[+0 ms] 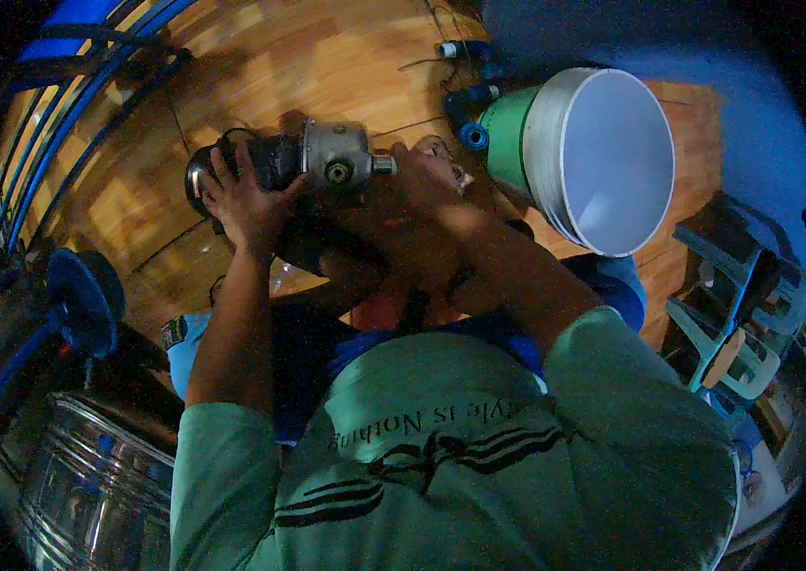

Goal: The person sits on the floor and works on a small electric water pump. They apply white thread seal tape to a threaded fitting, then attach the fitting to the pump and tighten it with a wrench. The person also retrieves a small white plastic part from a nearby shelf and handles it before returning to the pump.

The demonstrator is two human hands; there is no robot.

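Observation:
A black cylindrical motor [274, 162] lies on the wood-patterned floor, with a silver metal housing [334, 157] and a short shaft at its right end. My left hand [248, 205] rests over the black body, its fingers spread and its thumb reaching toward the housing. Beside the shaft, my right hand [422, 181] is closed. Something pale [463, 177] shows at its fingers, but its kind is too dim to make out. Part of the motor's near side lies in shadow.
A green and white bucket [507, 138] stands to the right, near a blue ring-shaped roll [474, 136]. Pale plastic furniture [755, 371] is at far right. Blue tubular frames [60, 133], a blue round object [84, 300] and a shiny metal vessel [98, 495] line the left.

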